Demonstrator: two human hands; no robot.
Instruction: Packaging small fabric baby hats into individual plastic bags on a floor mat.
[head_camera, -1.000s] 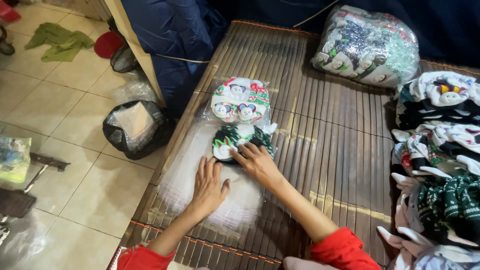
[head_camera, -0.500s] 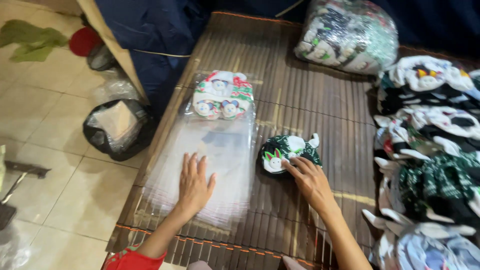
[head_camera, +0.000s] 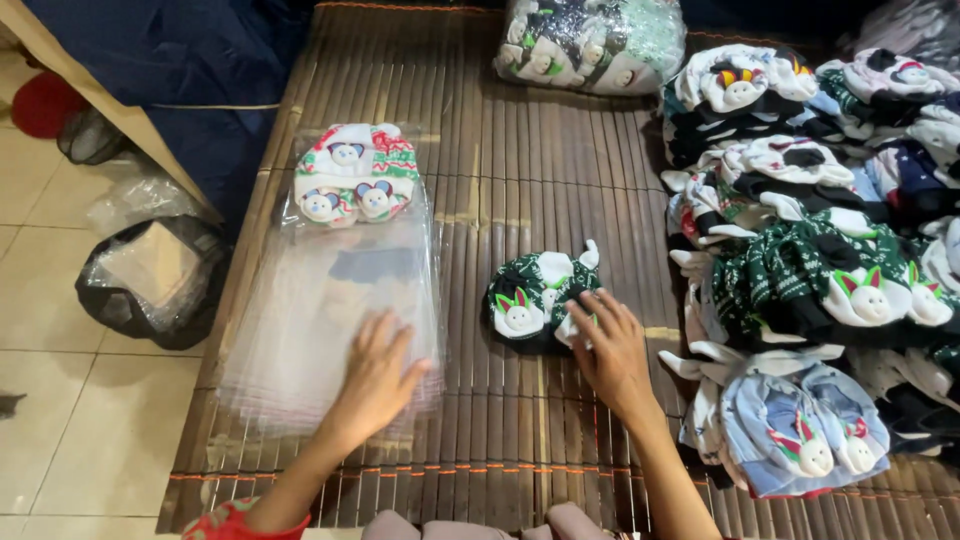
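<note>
A dark slatted bamboo mat (head_camera: 500, 130) covers the work surface, seen from above. To the right of its centre lies a large heap of folded socks (head_camera: 820, 250) with small animal faces, in green, navy, white and pale blue, crowding the mat's right edge. At the far edge of the mat sits a sealed clear bag stuffed with socks (head_camera: 590, 40). On the mat's left part lies a stack of flat clear plastic sleeves (head_camera: 320, 310), and on its far end rests a packed pair of red, white and green socks (head_camera: 355, 182). Off the mat's left edge, on the tiled floor, a black plastic bag (head_camera: 150, 280) holds crumpled clear plastic.

Near the mat's centre lies a folded dark green sock bundle (head_camera: 535, 298) with white animal faces, just right of the sleeves and clear of the heap.

The left hand (head_camera: 378, 378) lies flat, fingers spread, palm pressing the near end of the sleeves, grasping nothing. The right hand (head_camera: 610, 345) reaches forward, fingers loosely open, fingertips touching the bundle's right side, not closed around it.
</note>
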